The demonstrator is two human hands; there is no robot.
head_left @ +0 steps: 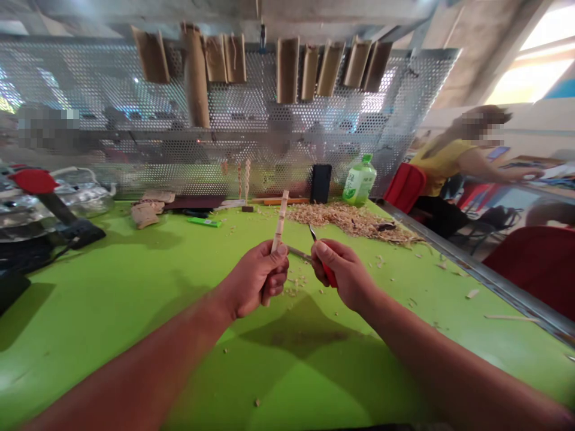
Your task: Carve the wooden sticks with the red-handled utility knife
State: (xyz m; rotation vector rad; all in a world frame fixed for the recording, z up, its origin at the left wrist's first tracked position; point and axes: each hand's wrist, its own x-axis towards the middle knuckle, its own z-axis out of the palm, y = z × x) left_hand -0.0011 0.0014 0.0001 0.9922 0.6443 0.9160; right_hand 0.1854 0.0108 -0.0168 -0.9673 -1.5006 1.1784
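Note:
My left hand grips a slim pale wooden stick upright, its top end rising above my fingers. My right hand closes around a red-handled craft knife, with the small pointed blade sticking up past my fingers. A thin grey metal strip spans the gap between my hands; its ends are hidden, so I cannot tell what it belongs to. Both hands hang above the green table, with small wood chips scattered below them.
A heap of wood shavings lies just beyond my hands. Behind it stand a green-labelled bottle and a black upright object before a perforated metal panel. A red-handled machine sits left. A co-worker sits beyond the table's metal edge.

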